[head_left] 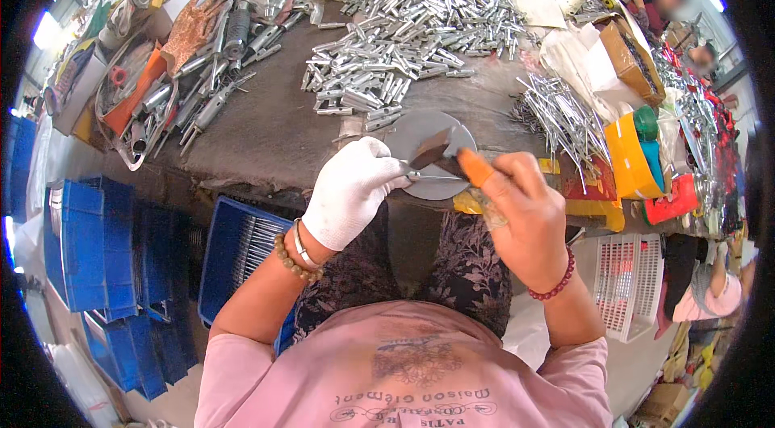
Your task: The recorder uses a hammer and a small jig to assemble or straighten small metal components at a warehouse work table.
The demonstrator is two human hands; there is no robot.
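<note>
My left hand [349, 186], in a white glove, pinches a thin metal piece [413, 175] above a round grey disc [457, 134] at the table's front edge. The piece is small and partly covered by my fingers. In my right hand [521, 206] is a hammer [430, 149], its dark head slightly smeared by motion over the disc, close to my left fingertips. An orange cover [476, 167] sits on one finger of my right hand. Just beyond the disc lies a big pile of silvery metal tubes [412, 33].
Thin metal rods [563, 117] lie at the right, beside a yellow box [634, 155]. Tools and an orange-stained glove [194, 31] crowd the left. Below the table stand a blue crate [216, 267] of rods, stacked blue bins [89, 246] and a white basket [622, 283]. Other people are at far right.
</note>
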